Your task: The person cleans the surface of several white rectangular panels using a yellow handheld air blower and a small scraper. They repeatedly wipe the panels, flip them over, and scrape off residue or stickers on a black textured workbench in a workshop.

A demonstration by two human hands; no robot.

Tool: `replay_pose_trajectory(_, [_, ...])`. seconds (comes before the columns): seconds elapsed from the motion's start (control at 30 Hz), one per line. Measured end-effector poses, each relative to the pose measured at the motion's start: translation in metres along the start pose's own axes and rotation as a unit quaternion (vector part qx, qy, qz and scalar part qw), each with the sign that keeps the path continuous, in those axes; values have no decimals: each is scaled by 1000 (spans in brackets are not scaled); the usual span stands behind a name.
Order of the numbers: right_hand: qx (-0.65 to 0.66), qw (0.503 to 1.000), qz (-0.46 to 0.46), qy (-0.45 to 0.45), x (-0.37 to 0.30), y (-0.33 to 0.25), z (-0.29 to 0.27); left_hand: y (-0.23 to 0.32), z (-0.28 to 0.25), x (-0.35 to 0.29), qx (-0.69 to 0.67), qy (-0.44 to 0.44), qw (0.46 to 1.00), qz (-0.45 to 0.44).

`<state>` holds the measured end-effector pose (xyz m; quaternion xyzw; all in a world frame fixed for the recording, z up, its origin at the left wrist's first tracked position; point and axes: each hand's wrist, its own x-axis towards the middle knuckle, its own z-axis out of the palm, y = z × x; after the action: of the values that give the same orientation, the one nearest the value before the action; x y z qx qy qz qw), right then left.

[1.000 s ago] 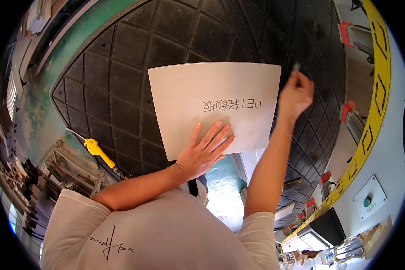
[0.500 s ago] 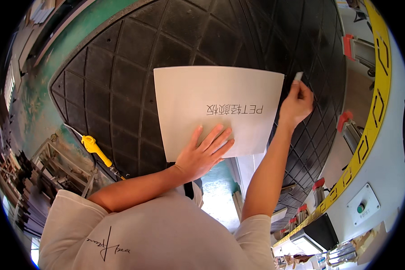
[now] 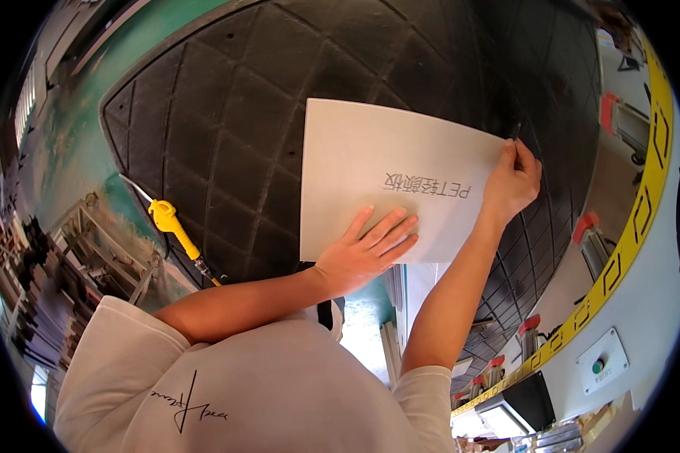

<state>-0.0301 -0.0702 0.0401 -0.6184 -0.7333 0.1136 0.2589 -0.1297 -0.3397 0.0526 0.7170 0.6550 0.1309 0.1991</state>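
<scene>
A pale rectangular board (image 3: 393, 143) with printed lettering lies on the black padded table surface (image 3: 257, 136). Flat on the board's near part, my left hand (image 3: 370, 249) rests with its fingers spread. My right hand (image 3: 512, 177) is closed in a pinch at the board's far right corner. Its fingertips hold a small thing, mostly hidden, of which only a dark sliver shows. Whether that thing touches the board's edge, I cannot tell.
A yellow air blow gun (image 3: 174, 226) with a thin nozzle hangs at the table's left edge. Along the right run a machine with a yellow marked strip (image 3: 642, 211), red-tipped clamps (image 3: 585, 226) and a green button (image 3: 598, 367). Racks of dark strips (image 3: 53, 302) stand at left.
The board has shifted right in view and looks turned slightly clockwise. My right hand has come from beside the board to its corner; the small pale piece in its pinch no longer shows plainly.
</scene>
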Motion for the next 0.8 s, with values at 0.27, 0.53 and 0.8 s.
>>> replay_pose_trajectory(0.27, [-14,999,-35,-3,-24,-29,14,-2,-1,-4,-16,15,1000,-6])
replay_pose_trajectory(0.53, [108,970,-192,-99,-119,-180,68,-8,23,-11,696,53,708,111])
replay_pose_trajectory(0.8, [7,1000,29,0,-37,-60,19,-5,-8,-7,18,-6,1000,19])
